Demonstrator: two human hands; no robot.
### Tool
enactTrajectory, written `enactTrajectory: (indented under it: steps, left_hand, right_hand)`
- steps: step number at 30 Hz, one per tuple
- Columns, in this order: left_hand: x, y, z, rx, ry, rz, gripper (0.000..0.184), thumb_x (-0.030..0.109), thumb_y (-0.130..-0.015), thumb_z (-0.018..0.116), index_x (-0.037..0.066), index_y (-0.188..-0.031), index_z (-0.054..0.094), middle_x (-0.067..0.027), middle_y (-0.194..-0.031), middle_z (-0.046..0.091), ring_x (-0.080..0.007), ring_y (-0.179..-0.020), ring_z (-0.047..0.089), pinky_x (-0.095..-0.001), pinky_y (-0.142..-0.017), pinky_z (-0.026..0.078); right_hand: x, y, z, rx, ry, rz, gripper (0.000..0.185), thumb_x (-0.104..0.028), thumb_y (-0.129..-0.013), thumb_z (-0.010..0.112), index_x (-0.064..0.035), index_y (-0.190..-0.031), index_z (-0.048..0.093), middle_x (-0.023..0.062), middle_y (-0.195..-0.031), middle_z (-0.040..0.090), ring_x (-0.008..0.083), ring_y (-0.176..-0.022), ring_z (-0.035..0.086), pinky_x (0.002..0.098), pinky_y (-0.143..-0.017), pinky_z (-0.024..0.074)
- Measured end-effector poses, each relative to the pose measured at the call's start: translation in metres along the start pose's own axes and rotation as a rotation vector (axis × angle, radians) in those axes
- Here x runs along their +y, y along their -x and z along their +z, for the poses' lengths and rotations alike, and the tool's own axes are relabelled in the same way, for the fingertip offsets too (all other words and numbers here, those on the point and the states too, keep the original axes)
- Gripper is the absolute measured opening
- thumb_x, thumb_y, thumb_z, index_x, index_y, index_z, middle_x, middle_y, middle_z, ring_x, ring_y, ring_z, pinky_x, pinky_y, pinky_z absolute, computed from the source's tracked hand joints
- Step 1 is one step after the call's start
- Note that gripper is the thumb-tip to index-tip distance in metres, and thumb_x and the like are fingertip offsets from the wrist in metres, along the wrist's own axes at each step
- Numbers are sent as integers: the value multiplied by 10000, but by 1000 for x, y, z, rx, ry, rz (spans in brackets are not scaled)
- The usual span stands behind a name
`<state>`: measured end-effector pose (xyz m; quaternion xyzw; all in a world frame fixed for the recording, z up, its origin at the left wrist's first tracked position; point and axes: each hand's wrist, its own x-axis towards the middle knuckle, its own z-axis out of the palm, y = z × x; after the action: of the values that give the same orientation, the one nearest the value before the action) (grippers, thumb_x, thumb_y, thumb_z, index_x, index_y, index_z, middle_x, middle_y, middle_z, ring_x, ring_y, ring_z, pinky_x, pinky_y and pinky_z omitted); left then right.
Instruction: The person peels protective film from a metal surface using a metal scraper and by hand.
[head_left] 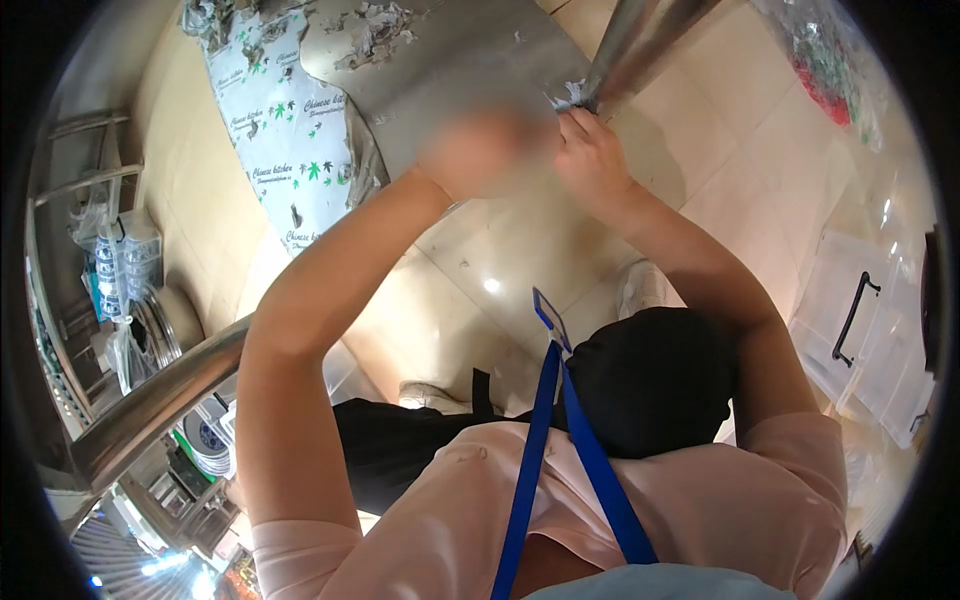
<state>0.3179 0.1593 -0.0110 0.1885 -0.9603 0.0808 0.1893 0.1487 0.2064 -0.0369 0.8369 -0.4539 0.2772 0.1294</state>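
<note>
My left hand point(478, 152) is smeared by motion over the edge of a grey metal sheet point(450, 70), and its fingers cannot be made out. Close by on the right, my right hand point(592, 160) has its fingers curled at the end of a metal tube point(640, 50). A torn silvery scrap point(570, 95) shows at those fingertips; what they grip is hidden. Printed film point(285, 150) with green leaves and "Chinese kitchen" lettering covers the sheet's left part, its edge ragged. Crumpled grey scraps point(375, 35) lie on the sheet.
Tiled floor point(480, 270) lies beneath. At left are a metal rail point(165, 400), a rack and stacked bowls point(128, 265). A clear bin with a black handle point(855, 320) stands right, below a plastic bag with red contents point(820, 95). A blue lanyard point(530, 460) hangs in front.
</note>
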Motion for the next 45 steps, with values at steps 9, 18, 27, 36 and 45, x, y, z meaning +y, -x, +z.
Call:
enactTrajectory:
  steps: [9, 18, 27, 36, 45]
  left_hand:
    - [1, 1, 1, -72, 22, -69, 178, 135, -647, 517, 25, -766, 591, -63, -730, 545, -183, -680, 556, -273, -554, 483]
    - [-3, -3, -2, -128, 31, -62, 190, 140, -649, 517, 21, -775, 594, -57, -721, 540, -183, -677, 556, -272, -551, 482]
    - [-4, 1, 1, -94, 47, -28, 162, 134, -658, 514, 28, -762, 580, -66, -741, 551, -192, -675, 562, -278, -549, 482]
    - [-1, 6, 9, -121, -15, 8, 166, 134, -657, 517, 29, -768, 583, -63, -748, 552, -185, -699, 565, -273, -568, 485]
    - [-5, -1, 10, -20, -65, 79, 75, 132, -644, 528, 79, -658, 578, -36, -676, 531, -161, -659, 554, -262, -489, 477]
  right_hand:
    - [3, -7, -5, 31, -21, 21, 84, -80, -597, 548, -46, -674, 543, 53, -704, 533, 188, -731, 526, 273, -631, 462]
    - [7, -9, 11, -45, 7, 45, 101, -86, -578, 567, -59, -673, 549, 36, -693, 534, 176, -713, 525, 269, -595, 467]
    - [3, -9, 5, -100, 49, 67, 93, -91, -586, 568, -64, -673, 550, 42, -682, 537, 182, -693, 532, 261, -598, 465]
    - [0, -2, 4, 46, 86, 57, 65, -92, -586, 568, -73, -642, 539, 38, -670, 531, 175, -671, 524, 271, -570, 465]
    - [-2, 5, 2, -6, 49, 109, 101, -57, -627, 567, -32, -724, 581, 54, -721, 555, 186, -719, 546, 263, -649, 471]
